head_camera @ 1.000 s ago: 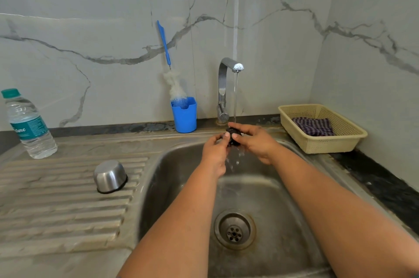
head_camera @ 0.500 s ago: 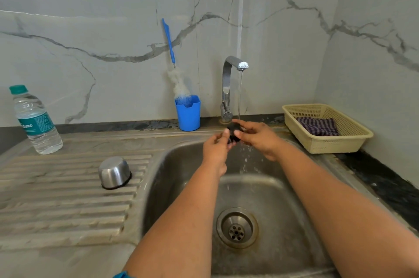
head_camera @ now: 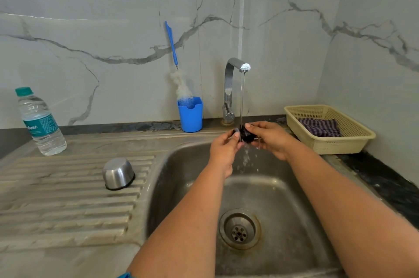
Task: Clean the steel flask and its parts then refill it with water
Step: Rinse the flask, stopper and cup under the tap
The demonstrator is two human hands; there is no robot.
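A small black flask part (head_camera: 246, 135), likely the stopper, sits under the running stream from the steel tap (head_camera: 235, 67). My left hand (head_camera: 223, 147) and my right hand (head_camera: 269, 136) both pinch it between fingers and thumb over the steel sink (head_camera: 176, 164). Water splashes down below the hands. A steel flask cup (head_camera: 118, 173) stands upside down on the ribbed drainboard to the left. The flask body is out of view.
A plastic water bottle (head_camera: 40, 122) stands at the far left of the counter. A blue cup (head_camera: 191, 114) by the wall holds a blue-handled bottle brush (head_camera: 174, 58). A cream basket (head_camera: 328, 129) with a striped cloth (head_camera: 319, 127) sits at the right. The drain (head_camera: 239, 229) lies below.
Both hands stay under the stream on the black part, with the fingers shifting slightly around it. The camera view has drifted a little.
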